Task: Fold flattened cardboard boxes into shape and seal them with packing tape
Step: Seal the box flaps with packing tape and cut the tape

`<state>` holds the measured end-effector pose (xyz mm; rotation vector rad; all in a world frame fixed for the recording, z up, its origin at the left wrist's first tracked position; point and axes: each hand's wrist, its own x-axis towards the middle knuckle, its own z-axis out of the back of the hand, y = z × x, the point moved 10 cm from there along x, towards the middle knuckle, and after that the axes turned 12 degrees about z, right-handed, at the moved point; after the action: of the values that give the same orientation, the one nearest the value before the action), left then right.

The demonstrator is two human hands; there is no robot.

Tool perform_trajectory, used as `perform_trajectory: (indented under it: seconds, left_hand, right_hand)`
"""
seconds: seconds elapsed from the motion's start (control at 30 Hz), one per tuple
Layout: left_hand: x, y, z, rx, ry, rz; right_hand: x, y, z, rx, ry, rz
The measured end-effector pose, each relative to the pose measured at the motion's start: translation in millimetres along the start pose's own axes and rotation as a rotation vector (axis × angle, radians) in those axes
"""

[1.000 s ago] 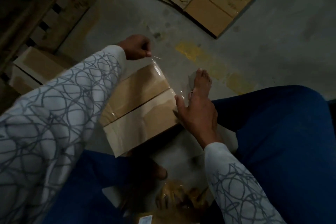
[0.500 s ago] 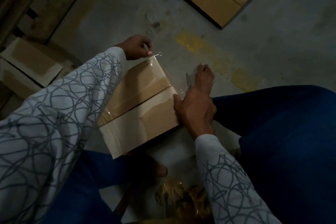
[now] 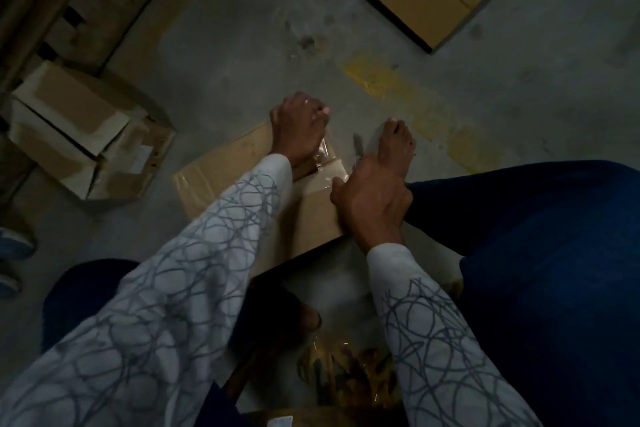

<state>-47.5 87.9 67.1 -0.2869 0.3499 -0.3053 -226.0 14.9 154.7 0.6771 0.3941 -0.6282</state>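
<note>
One brown cardboard box [image 3: 225, 177] on concrete floor [image 3: 242, 62], beside my bare foot [image 3: 394, 142]. Left hand [image 3: 299, 128] pinches clear packing tape strip [image 3: 323, 152] at far edge; right hand [image 3: 372, 198] grips right edge, fingers curled.

Grey concrete floor [image 3: 225, 55], stained, with worn yellow paint patches [image 3: 374, 80]. A cardboard box [image 3: 221, 173] lies on it at centre, a bare foot [image 3: 394, 142] just beside its right end. Flattened cardboard [image 3: 415, 0] lies top right, well apart. Open boxes [image 3: 69, 128] sit at left, near a wooden pallet [image 3: 86, 3].
</note>
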Motion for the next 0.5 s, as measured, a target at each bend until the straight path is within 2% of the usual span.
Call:
perform_trajectory:
  seconds: [0.1,0.23,0.5]
  left_hand:
    - [-12.4,-9.1,0.7,0.142,-0.123,-0.037]
    - [-11.9,-15.5,5.0,0.207,-0.112,0.012]
    - [-11.4,-12.3,2.4,0.187,-0.085,-0.014]
  right_hand:
    - [-7.4,-0.3,2.8,0.046,-0.018,0.026]
    - [-18.5,-15.9,7.5,0.174,-0.102,0.000]
    - [-52.0,-80.8,-28.3,0.076,-0.012,-0.204]
